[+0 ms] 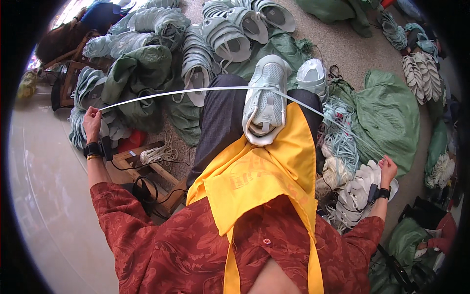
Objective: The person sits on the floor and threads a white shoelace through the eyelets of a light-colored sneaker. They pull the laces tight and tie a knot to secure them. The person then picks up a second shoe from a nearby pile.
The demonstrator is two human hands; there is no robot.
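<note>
A pale grey-green sneaker (266,100) rests on my lap, toe pointing away. Through its front eyelets passes a white shoelace (191,90), stretched out to both sides. My left hand (92,122), far out on the left, is closed in a pinch on one end. Toward my right hand (388,169) runs the other half, lost from sight against a heap of loose laces (339,127). The right fingers are pinched together, in line with that half. Just below them lies a stack of white shoe parts (361,188). A yellow apron (259,181) covers my lap under the sneaker.
Stacked shoe uppers (198,61) fill the floor ahead and to the left. Another light shoe (312,78) is beyond my right knee. Green sacks (387,115) lie at the right. A wooden stool (152,166) with a black cable stands left. Another person's arm (443,235) shows far right.
</note>
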